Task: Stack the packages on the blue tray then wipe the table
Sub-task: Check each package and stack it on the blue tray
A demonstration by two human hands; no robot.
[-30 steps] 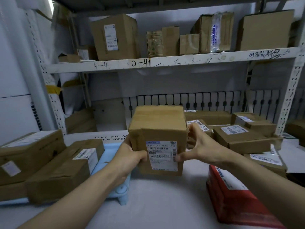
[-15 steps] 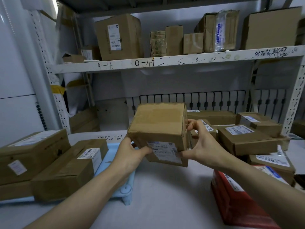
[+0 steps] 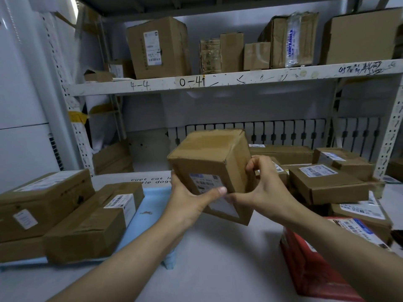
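Packages are lying all around, and one brown cardboard box (image 3: 210, 168) is being held up in the air above the white surface (image 3: 218, 269). It is tilting, with one corner pointing down. It looks like a chunky cube, with brown tape across the top and a white label with small print on the front. Its edges are looking a bit worn.

The left hand (image 3: 192, 199) is gripping the box from the left and below, with the thumb pressing on the label. The right hand (image 3: 263, 188) is gripping the right side, with fingers curling round the far edge and the thumb lying under the front.

The blue tray (image 3: 152, 205) is sitting on the surface to the left, just beside the held box. Two long brown boxes are already lying on it: one with a white label (image 3: 93, 221) in front and a bigger one (image 3: 41, 201) behind it on the far left.

On the right, more brown packages (image 3: 327, 184) are piling up near the right hand. A red package (image 3: 311, 264) is lying in front of them under the right arm.

Above, a white shelf (image 3: 218, 81) with writing on it is carrying more boxes
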